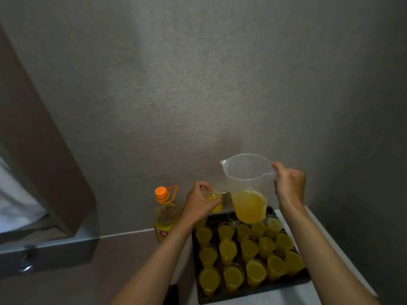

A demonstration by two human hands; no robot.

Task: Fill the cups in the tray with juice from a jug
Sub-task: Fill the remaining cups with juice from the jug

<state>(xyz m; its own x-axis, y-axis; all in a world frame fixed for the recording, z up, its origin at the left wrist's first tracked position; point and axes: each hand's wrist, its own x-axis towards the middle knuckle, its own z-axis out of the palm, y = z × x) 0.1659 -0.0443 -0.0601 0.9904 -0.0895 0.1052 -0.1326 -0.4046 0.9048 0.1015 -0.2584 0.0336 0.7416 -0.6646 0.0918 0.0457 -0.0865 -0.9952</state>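
A clear plastic jug [247, 183] with orange juice in its lower part hangs upright above the far end of the dark tray [253, 296]. My right hand [288, 186] grips its handle. My left hand [199, 202] holds a clear cup [214, 200] with juice in it, lifted just left of the jug. Several clear cups [229, 249] full of juice stand in rows in the tray. An empty-looking cup [232, 216] stands at the tray's far edge under the jug.
A juice bottle [165, 214] with an orange cap stands left of the tray against the grey wall. The tray lies on a white surface [319, 230]. A dark frame and metal ledge [44, 249] are at the left.
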